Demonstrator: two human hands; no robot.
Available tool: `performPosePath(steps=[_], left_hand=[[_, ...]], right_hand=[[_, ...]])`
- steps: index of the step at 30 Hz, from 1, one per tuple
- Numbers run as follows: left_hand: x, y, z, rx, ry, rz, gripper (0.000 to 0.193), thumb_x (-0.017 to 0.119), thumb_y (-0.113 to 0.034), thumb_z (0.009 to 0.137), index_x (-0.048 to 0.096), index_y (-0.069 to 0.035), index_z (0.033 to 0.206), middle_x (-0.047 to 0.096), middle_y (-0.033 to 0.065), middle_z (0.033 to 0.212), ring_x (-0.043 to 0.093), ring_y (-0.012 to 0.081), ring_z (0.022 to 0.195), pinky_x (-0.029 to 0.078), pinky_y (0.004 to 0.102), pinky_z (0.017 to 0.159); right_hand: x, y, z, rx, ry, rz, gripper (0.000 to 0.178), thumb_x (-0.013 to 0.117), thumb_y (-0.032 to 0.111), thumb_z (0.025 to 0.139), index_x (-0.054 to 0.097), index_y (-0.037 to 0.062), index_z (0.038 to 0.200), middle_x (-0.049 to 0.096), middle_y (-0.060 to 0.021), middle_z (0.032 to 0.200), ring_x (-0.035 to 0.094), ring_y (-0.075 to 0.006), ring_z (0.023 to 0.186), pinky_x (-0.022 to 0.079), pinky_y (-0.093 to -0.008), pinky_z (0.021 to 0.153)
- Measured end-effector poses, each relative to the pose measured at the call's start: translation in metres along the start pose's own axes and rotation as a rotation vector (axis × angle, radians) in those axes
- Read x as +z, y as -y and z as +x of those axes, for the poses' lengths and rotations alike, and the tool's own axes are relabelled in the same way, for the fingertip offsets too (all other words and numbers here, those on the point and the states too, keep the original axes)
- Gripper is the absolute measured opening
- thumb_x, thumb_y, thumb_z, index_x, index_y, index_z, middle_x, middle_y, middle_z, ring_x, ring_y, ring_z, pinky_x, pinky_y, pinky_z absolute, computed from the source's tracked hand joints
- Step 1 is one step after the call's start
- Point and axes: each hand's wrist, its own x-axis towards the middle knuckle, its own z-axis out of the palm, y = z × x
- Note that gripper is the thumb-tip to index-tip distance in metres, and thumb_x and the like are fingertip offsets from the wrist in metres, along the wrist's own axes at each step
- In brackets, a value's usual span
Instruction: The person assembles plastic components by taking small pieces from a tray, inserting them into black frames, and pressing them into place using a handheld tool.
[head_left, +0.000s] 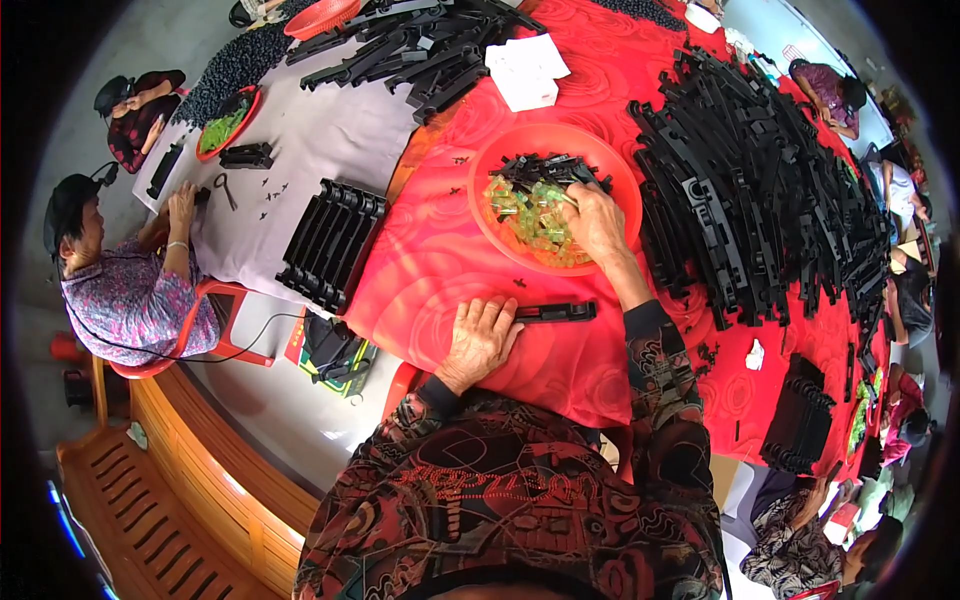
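Observation:
My left hand point(480, 342) lies on the red tablecloth, its fingers and thumb around the left end of a long black plastic part point(560, 313). The part's right end sticks out past the thumb. My right hand point(596, 222) reaches into an orange-red basin point(488, 150), fingers pinched together at a heap of small translucent yellow-green pieces point(537, 222). What the fingertips hold is hidden. Small black pieces point(545, 170) fill the far side of the basin.
A big pile of long black parts point(740, 190) covers the right side; another point(410, 60) lies at the back. Stacked black parts stand at left point(333, 245) and right point(798, 415). White paper boxes point(527, 75) sit beyond the basin. At left, a person point(135, 290) works at a grey-clothed table.

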Motion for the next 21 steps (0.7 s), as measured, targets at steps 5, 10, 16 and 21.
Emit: performPosePath(steps=[5, 10, 16, 21], left_hand=[[0.001, 0.001, -0.001, -0.004, 0.011, -0.018, 0.037, 0.065, -0.023, 0.078, 0.058, -0.003, 0.109, 0.057, 0.0113, 0.102, 0.053, 0.0282, 0.087, 0.041, 0.0408, 0.077], [0.0, 0.001, -0.002, -0.004, 0.003, 0.043, 0.038, 0.065, -0.023, 0.078, 0.057, -0.004, 0.109, 0.057, 0.011, 0.104, 0.052, 0.0277, 0.088, 0.041, 0.0401, 0.078], [0.002, 0.001, -0.002, 0.008, -0.001, 0.019, 0.039, 0.065, -0.024, 0.078, 0.057, -0.004, 0.11, 0.057, 0.0116, 0.103, 0.053, 0.0286, 0.088, 0.042, 0.0412, 0.076], [0.002, 0.0, -0.002, 0.008, 0.002, 0.014, 0.039, 0.065, -0.023, 0.078, 0.057, -0.003, 0.11, 0.057, 0.0123, 0.102, 0.053, 0.0293, 0.088, 0.042, 0.0418, 0.076]], right_hand=[[-0.025, 0.003, -0.01, -0.056, -0.196, 0.144, 0.014, 0.061, 0.014, 0.078, 0.057, 0.005, 0.088, 0.058, -0.0169, 0.088, 0.058, -0.039, 0.081, 0.047, -0.0481, 0.067], [-0.042, -0.002, -0.023, 0.031, -0.124, 0.104, 0.011, 0.06, 0.01, 0.079, 0.057, 0.0025, 0.086, 0.059, -0.0179, 0.082, 0.059, -0.0377, 0.079, 0.046, -0.0443, 0.068], [-0.034, -0.003, -0.025, 0.067, -0.009, -0.142, 0.017, 0.061, 0.011, 0.077, 0.058, 0.0031, 0.091, 0.06, -0.0168, 0.087, 0.062, -0.0363, 0.079, 0.05, -0.0469, 0.068], [-0.031, 0.005, -0.026, 0.035, 0.006, -0.147, 0.018, 0.061, 0.01, 0.077, 0.058, 0.0023, 0.092, 0.06, -0.0178, 0.09, 0.062, -0.0362, 0.078, 0.051, -0.047, 0.066]])
